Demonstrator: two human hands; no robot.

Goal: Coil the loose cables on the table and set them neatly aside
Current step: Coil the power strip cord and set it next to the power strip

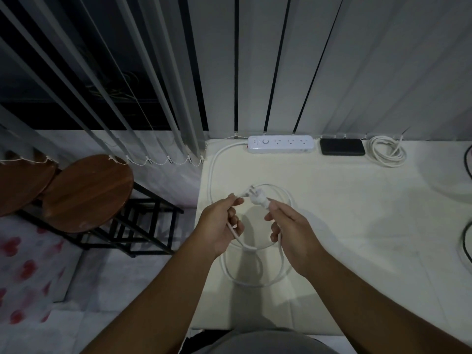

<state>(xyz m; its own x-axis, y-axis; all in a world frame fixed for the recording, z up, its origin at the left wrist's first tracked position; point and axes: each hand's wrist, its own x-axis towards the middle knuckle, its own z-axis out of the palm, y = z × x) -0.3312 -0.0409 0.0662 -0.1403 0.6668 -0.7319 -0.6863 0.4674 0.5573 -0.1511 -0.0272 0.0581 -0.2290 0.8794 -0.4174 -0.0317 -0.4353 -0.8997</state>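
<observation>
A white power strip (281, 144) lies at the table's far edge, and its thick white cable (213, 164) runs down the left side into loose loops (255, 279) in front of me. My left hand (219, 226) grips a bundle of the cable, pinching a strand near the top. My right hand (291, 231) holds the cable just behind its white plug (258, 199), which points up and left between both hands. A second white cable (387, 152) lies coiled at the far right.
A black flat box (342, 146) sits between the power strip and the coiled cable. Black cables (468, 159) curve in at the right edge. Two wooden stools (86, 192) stand left of the table (357, 238). Vertical blinds hang behind.
</observation>
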